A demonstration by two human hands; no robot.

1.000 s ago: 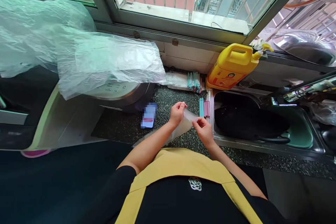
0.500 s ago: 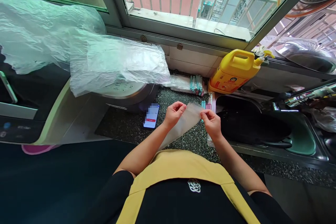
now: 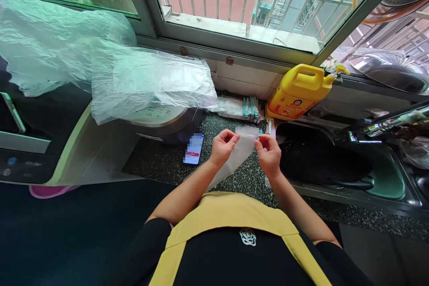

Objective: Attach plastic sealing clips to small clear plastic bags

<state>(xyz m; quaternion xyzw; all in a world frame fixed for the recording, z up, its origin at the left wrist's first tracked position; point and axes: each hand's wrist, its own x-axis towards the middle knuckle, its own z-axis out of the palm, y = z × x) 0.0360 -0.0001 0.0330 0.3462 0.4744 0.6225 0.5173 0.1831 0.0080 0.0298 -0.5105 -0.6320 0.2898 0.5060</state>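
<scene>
**Small clear bag pinched at both top corners**

At my far left a crumpled sheet of clear plastic (image 3: 100,67) drapes over a rice cooker (image 3: 161,118) on the speckled counter (image 3: 161,161). Just right of the cooker a phone (image 3: 193,148) lies flat on the counter, screen up.

My left hand (image 3: 221,146) comes next, its thumb and fingers closed together on the left top corner of a small clear plastic bag (image 3: 239,154). The bag hangs slanted between my hands, above the counter, its lower end trailing down toward my left forearm. My right hand (image 3: 269,154) pinches the bag's right top corner, fingertips pressed shut on the film.

Behind the bag, near the wall, a pack of bags with teal sealing clips (image 3: 250,108) lies on the counter. To the right stands a yellow jug (image 3: 300,91), and below it a dark wok (image 3: 321,161) sits in the sink (image 3: 389,178).
</scene>
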